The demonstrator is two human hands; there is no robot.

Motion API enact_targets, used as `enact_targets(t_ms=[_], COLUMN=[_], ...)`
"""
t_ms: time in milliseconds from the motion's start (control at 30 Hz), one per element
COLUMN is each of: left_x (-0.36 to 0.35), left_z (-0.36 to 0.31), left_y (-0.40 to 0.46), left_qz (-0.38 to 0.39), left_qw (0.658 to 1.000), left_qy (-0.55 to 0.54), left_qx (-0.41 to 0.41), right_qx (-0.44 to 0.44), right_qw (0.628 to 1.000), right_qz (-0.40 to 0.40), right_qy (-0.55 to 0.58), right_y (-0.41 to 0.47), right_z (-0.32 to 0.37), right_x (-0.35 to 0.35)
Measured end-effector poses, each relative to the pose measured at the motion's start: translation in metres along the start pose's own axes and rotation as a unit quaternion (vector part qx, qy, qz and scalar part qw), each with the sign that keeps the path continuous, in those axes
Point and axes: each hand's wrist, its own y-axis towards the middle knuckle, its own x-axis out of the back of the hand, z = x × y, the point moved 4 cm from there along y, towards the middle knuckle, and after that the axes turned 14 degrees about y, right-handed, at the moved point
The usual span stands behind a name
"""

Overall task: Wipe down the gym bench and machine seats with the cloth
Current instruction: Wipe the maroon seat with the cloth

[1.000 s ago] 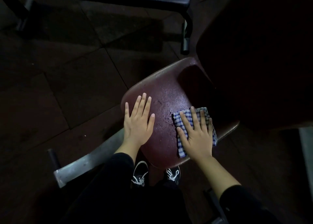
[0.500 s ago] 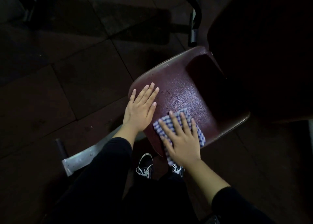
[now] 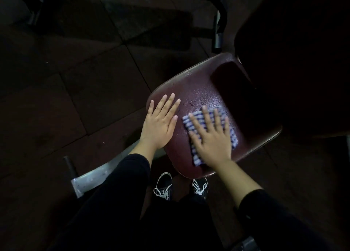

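A dark red padded machine seat (image 3: 200, 87) fills the middle of the view, its surface speckled with wet droplets. A blue-and-white checked cloth (image 3: 233, 137) lies flat on its near half. My right hand (image 3: 211, 139) presses on the cloth with straight, spread fingers. My left hand (image 3: 160, 123) rests flat on the seat's left edge, fingers straight, beside the cloth and apart from it. The seat's right part sinks into deep shadow.
A dark backrest or pad (image 3: 293, 61) rises at the right. A black bench frame with a metal leg (image 3: 217, 32) stands behind the seat. A grey metal bar (image 3: 91, 178) runs low at the left. My shoes (image 3: 164, 186) stand on dark floor tiles.
My right hand has slid the cloth across the seat, first left toward the near edge, then back right toward the middle. The left hand stays flat on the seat's left edge.
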Motion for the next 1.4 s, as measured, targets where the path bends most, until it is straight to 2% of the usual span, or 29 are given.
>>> enact_targets(t_ms=[100,233,300,367,433,500,567,633,733,800,900,1000,1067,1233,1400], left_x=[0.002,0.001,-0.001,-0.001,-0.001,0.000,0.000,0.000,0.000,0.000,0.002,-0.002,-0.007,-0.013,-0.014], left_z=[0.001,0.001,0.000,0.000,0.000,0.000,0.000,0.001,0.002,-0.001,-0.007,-0.013,-0.018,-0.023,-0.023], left_y=[0.000,0.000,0.000,0.000,-0.001,-0.001,0.000,0.000,0.000,-0.001,-0.011,-0.031,-0.039,-0.040,-0.041], left_qz=[-0.016,-0.008,0.004,0.010,0.011,0.010,0.002,-0.006,0.001,0.004,-0.010,0.000,0.012,0.011,0.002], left_qw=[1.000,1.000,1.000,1.000,1.000,1.000,1.000,1.000,1.000,1.000,0.993,0.967,0.948,0.932,0.933], left_qy=[-0.002,-0.002,0.000,0.000,0.001,-0.005,-0.012,-0.011,-0.013,-0.022,-0.053,-0.088,-0.127,-0.182,-0.192], left_qx=[-0.012,-0.007,-0.003,0.001,0.003,0.004,0.003,-0.002,0.000,0.017,0.104,0.238,0.290,0.312,0.306], right_qx=[0.087,0.158,0.137,0.075,0.019,0.002,0.038,0.113,0.209,0.236,0.196,0.114,0.092,0.071,0.067], right_qw=[0.996,0.987,0.990,0.997,1.000,1.000,0.999,0.993,0.976,0.969,0.978,0.993,0.995,0.994,0.996], right_qz=[0.017,0.031,0.022,0.010,-0.009,-0.016,-0.005,0.024,0.066,0.077,0.068,0.037,0.046,0.080,0.064], right_qy=[0.007,-0.014,-0.024,-0.019,-0.014,-0.009,-0.001,0.000,-0.007,-0.014,-0.020,-0.010,-0.013,-0.019,-0.014], right_y=[-0.036,-0.079,-0.073,-0.051,-0.024,-0.006,-0.009,-0.031,-0.063,-0.066,-0.040,0.010,0.049,0.129,0.135], right_z=[0.020,-0.015,-0.042,-0.056,-0.049,-0.026,0.001,0.017,0.005,-0.014,-0.040,-0.045,-0.034,-0.003,0.001], right_x=[-0.012,-0.003,0.007,0.014,0.017,0.011,0.001,-0.009,-0.008,0.001,0.015,0.024,0.025,0.027,0.026])
